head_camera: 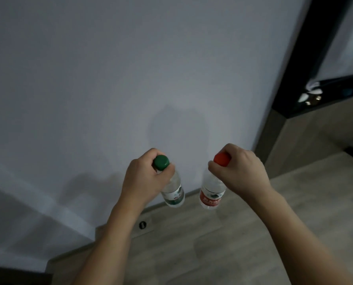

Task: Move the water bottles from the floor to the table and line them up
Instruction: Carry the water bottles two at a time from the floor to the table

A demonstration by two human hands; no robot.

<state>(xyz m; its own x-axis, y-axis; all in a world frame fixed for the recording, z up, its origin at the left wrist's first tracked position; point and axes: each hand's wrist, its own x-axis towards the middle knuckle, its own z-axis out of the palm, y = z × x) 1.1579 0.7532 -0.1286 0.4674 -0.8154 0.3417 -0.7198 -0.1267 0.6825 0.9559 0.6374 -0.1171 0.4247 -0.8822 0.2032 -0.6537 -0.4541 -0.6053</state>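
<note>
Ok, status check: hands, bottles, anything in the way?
Left hand grips green-capped bottle at the neck. Right hand grips red-capped bottle likewise. Both bottles lifted near the wall. No table in view.

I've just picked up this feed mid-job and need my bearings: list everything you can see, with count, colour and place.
Green-capped water bottle: 1, clear with green cap and green-and-white label, held by its neck in the left hand, left of centre.
Red-capped water bottle: 1, clear with red cap and red label, held by its neck in the right hand, right of centre.
Wall: 1, pale grey-white, fills the upper frame.
Floor: 1, light wood-look, lower right.
Dark frame: 1, black, upper right; what it belongs to is unclear.
Left hand: 1, grips the green-capped bottle.
Right hand: 1, grips the red-capped bottle.
</note>
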